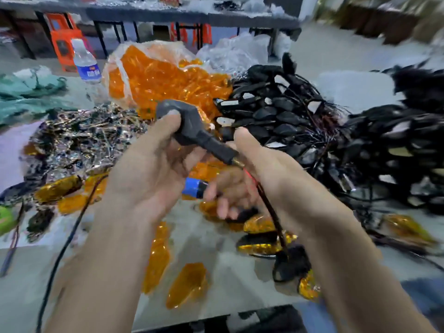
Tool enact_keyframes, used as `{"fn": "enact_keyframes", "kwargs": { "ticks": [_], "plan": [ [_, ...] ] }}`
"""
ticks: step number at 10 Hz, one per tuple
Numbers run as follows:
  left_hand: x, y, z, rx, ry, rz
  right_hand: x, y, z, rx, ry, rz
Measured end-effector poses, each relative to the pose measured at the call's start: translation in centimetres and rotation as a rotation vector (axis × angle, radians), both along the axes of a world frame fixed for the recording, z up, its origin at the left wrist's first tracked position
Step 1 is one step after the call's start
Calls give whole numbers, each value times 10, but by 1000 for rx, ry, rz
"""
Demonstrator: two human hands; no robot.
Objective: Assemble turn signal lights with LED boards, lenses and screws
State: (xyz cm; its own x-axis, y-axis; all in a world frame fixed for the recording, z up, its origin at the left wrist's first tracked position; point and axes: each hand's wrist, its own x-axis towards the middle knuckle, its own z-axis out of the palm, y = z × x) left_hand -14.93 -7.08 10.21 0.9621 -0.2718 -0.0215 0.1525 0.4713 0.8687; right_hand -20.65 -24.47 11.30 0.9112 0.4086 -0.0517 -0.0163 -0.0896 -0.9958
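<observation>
Where the housing sits: the black turn-signal housing [189,126] is held up above the table [216,260], between both hands. Its stem slants down to the right and ends in a brass tip [236,162].
Left hand: the left hand [149,162] grips the housing's wide end, thumb pressed on top and fingers wrapped beneath.
Right hand: the right hand [266,169] is just beside the brass tip, thumb raised. Its lower fingers are curled round a blue-handled tool [195,188] that pokes out to the left under the housing; blur hides the tool's tip.
Wires: red and dark wires [269,207] hang from the brass tip, cross the right hand and drop to a black bundle [290,263] on the table.
Loose lenses: orange lenses [187,286] lie scattered on the near table, below the hands.
Lens bag: a clear bag of orange lenses [165,75] stands behind the hands.
Housing pile: a heap of black housings [288,121] with trailing wires lies right of the bag, touching it.
Shiny heap: a silvery tangle of small parts [79,138] lies left of the bag, too blurred to identify.
Gold pieces: gold-glinting pieces [259,227] lie near the right wrist.
Bottle: a water bottle [86,64] stands upright, left of the bag.
Cloth: green cloth [31,92] lies at the far left.
Cable: a black cable [64,239] runs beside the left forearm.
</observation>
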Motion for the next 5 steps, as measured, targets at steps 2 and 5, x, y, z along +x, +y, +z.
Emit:
{"fn": "enact_keyframes", "kwargs": {
  "ticks": [2,5],
  "plan": [
    [2,-75,-36,319,-402,15,-37,-132,45,-622,-211,-363],
    [-12,-111,-84,877,-463,85,-7,-168,-62,-1048,-77,-713]
  ]
}}
